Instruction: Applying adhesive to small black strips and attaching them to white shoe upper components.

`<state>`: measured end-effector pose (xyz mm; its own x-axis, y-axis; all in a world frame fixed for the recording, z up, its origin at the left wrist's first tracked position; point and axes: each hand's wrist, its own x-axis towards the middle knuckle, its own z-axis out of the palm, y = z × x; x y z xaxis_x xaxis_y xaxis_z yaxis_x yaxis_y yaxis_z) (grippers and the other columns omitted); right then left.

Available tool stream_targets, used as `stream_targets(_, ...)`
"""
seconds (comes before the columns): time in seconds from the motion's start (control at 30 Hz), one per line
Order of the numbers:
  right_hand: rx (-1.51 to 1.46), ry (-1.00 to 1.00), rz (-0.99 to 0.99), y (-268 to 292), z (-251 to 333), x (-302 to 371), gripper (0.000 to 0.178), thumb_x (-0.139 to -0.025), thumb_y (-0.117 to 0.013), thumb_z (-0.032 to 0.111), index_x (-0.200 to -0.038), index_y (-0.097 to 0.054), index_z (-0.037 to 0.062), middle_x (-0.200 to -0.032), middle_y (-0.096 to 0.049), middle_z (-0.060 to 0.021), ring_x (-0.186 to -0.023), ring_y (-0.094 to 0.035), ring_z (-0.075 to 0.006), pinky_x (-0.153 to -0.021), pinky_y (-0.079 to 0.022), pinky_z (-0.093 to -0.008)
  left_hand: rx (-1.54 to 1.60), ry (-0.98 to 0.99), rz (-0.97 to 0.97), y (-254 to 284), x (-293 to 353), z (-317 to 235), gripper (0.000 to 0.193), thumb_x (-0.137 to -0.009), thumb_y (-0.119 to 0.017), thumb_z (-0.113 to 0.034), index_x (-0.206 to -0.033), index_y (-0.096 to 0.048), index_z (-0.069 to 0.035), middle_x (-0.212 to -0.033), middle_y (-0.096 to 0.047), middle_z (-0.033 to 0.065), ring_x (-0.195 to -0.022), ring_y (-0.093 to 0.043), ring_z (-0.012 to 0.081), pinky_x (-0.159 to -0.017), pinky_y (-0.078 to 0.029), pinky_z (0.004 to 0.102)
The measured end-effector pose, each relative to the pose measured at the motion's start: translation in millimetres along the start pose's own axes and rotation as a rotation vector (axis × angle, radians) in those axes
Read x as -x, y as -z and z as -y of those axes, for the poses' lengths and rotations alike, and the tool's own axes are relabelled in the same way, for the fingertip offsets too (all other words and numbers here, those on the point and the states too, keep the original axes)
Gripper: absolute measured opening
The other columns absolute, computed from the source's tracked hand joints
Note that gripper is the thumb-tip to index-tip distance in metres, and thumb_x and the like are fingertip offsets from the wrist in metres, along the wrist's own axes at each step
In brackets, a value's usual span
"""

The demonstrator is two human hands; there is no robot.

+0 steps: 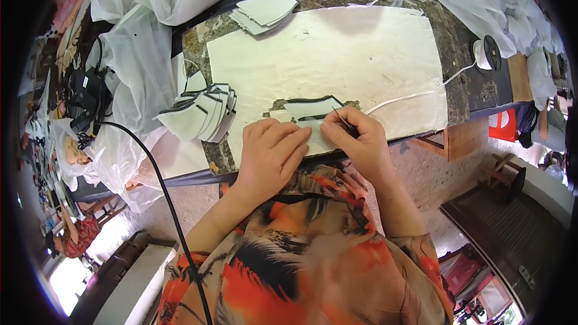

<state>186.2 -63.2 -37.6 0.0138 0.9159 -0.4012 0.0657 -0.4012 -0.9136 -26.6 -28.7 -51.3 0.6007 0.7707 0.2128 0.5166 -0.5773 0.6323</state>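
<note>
Two hands at table's near edge, on white sheet (337, 54). Left hand (274, 150) flat, fingers together, pressing down a white piece (316, 138) on sheet's near edge. Right hand (361, 138) pinched shut on a thin dark tool (343, 119), tip down at a black-edged white piece (313, 107) just beyond fingers. Stack (201, 114) of same black-edged pieces toward table's left edge; plain white stack (265, 12) at far left corner. White cord (421, 92) from near right hand toward spool (486, 53) at right edge. Judgement: keep left palm flat and close to tool tip so piece can't shift, work tip in short strokes, keep cord off work area.
</note>
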Motion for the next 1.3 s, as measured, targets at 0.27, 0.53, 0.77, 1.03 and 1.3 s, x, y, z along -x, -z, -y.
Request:
stream_targets(0.27, 0.368, 0.265, 0.195, -18, 7, -12, 0.017, -0.095, -0.068, 0.018, -0.103, -0.069, 0.0025, -0.084, -0.066, -0.0134, -0.073, -0.062, -0.0253, -0.070, -0.050, -0.0334, -0.192, -0.020, 0.040, -8, 24, -4, 0.034, -0.088, -0.074, -0.020, -0.120, -0.071, -0.009, -0.124, -0.065, 0.0043, -0.119, -0.054, 0.0281, -0.101, -0.037, 0.0462)
stream_targets(0.53, 0.691, 0.231, -0.012, -18, 4, -22, 0.015, -0.091, -0.062, 0.020, -0.093, -0.063, 0.0051, -0.086, -0.068, -0.0162, -0.082, -0.067, -0.0393, -0.070, -0.052, -0.0500, -0.214, -0.005, 0.020, -15, 31, -6, 0.042, -0.089, -0.073, -0.021, -0.130, -0.069, -0.011, -0.129, -0.059, 0.0071, -0.123, -0.051, 0.0293, -0.105, -0.035, 0.0470)
stream_targets(0.77, 0.744, 0.199, -0.021, -22, 2, -26, 0.017, -0.091, -0.063, 0.022, -0.093, -0.062, 0.0054, -0.085, -0.068, -0.0158, -0.080, -0.068, -0.0383, -0.070, -0.052, -0.0498, -0.203, 0.018, 0.030, -16, 32, -6, 0.042, -0.089, -0.073, -0.020, -0.129, -0.069, -0.011, -0.131, -0.058, 0.0075, -0.124, -0.049, 0.0306, -0.106, -0.034, 0.0474)
stream_targets(1.03, 0.780, 0.214, -0.053, -24, 0, -23, 0.017, -0.090, -0.065, 0.023, -0.096, -0.062, 0.0065, -0.084, -0.068, -0.0148, -0.080, -0.067, -0.0382, -0.069, -0.052, -0.0487, -0.249, -0.005, 0.052, -10, 22, -8, 0.038, -0.088, -0.071, -0.022, -0.125, -0.069, -0.011, -0.138, -0.060, 0.0078, -0.129, -0.051, 0.0298, -0.108, -0.033, 0.0478)
stream_targets(1.3, 0.738, 0.254, -0.095, -11, 2, -24, 0.018, -0.091, -0.066, 0.022, -0.096, -0.059, 0.0067, -0.085, -0.068, -0.0144, -0.079, -0.068, -0.0384, -0.068, -0.053, -0.0488, -0.292, 0.031, 0.076, -11, 21, -12, 0.038, -0.090, -0.069, -0.025, -0.127, -0.068, -0.014, -0.139, -0.061, 0.0042, -0.128, -0.052, 0.0275, -0.106, -0.034, 0.0460)
